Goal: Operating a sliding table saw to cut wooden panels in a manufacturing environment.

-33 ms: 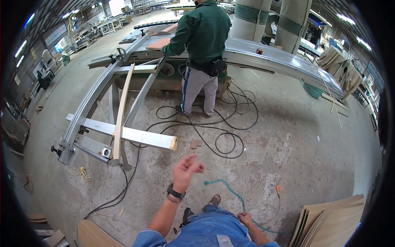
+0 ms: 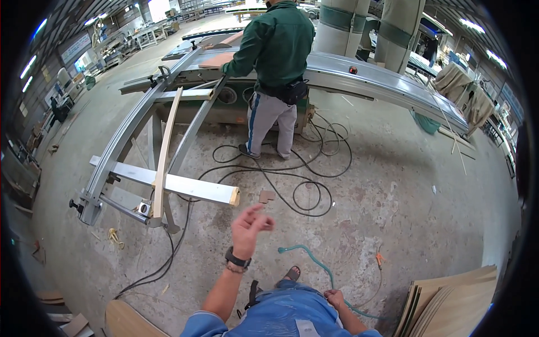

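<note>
My left hand (image 2: 249,229) is raised in front of me, with its fingers bent and partly apart. It holds nothing and touches nothing, and a dark watch (image 2: 238,258) sits on its wrist. Low against my blue shirt (image 2: 281,312), my right hand (image 2: 335,298) has its fingers curled closed. Whatever may be inside it is hidden. A teal hose (image 2: 314,260) runs over the floor and passes close behind that hand; I cannot tell whether they touch.
Ahead, a person in a green top (image 2: 283,48) stands at a long metal machine table (image 2: 370,76). Its rail frame (image 2: 120,132) extends left, with a wooden strip (image 2: 167,147) across it. Black cables (image 2: 264,168) coil on the floor. Curved wooden panels (image 2: 449,300) lean at right.
My left hand has shifted slightly to the left, its fingers still bent. My right hand stays in place, and the person ahead has barely moved.
</note>
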{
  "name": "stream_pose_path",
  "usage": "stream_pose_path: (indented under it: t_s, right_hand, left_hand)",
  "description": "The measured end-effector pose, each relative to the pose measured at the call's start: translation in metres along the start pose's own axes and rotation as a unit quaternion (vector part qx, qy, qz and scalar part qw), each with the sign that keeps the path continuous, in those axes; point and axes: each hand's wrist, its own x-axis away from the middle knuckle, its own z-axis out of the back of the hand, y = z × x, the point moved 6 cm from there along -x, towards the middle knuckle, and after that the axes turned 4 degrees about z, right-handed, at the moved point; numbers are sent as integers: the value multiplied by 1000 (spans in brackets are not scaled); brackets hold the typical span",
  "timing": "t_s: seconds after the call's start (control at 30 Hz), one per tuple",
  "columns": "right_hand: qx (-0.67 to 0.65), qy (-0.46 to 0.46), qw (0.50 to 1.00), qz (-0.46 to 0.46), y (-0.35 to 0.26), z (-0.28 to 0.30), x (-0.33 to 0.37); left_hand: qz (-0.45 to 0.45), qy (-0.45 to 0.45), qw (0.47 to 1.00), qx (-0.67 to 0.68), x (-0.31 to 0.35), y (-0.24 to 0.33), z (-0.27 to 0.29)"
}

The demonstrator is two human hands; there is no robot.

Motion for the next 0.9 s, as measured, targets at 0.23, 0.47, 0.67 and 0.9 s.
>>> stream_pose_path:
  t_s: [0.23, 0.47, 0.67, 0.9]
  right_hand:
    - [-127, 6, 992, -20, -6, 38, -37]
    - [-211, 37, 977, 3, -24, 61, -61]
    - [-186, 41, 982, 11, -26, 59, -61]
    - [-143, 100, 984, 36, -4, 65, -86]
  left_hand:
    - [5, 16, 997, 79, -25, -14, -27]
    - [58, 105, 981, 154, -67, -51, -13]
    - [-12, 207, 969, 134, -172, -40, 40]
    - [-124, 423, 883, -161, -313, 29, 121]
